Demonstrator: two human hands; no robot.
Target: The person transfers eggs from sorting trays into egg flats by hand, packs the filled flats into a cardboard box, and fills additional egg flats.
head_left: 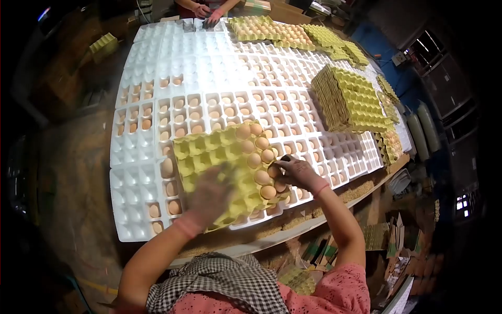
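Note:
A yellow pulp egg tray [204, 152] lies tilted over white foam trays in front of me. Brown eggs [254, 160] fill its right-hand columns, while its left cups hold none. My left hand [212, 196] is over the left part of this tray, smeared by motion, so its fingers cannot be read. At the tray's right edge my right hand [298, 172] has its fingers bent round an egg [273, 170]. Both hands wear gloves with dark fingertips. White foam trays [133, 180] with square pockets spread around, many pockets holding single eggs.
A tall stack of yellow egg trays [348, 99] stands at the right on the foam trays. Egg-filled pulp trays [261, 31] lie at the far side. Another person's hands [212, 18] work at the far edge. The wooden table edge [314, 212] runs close to my body.

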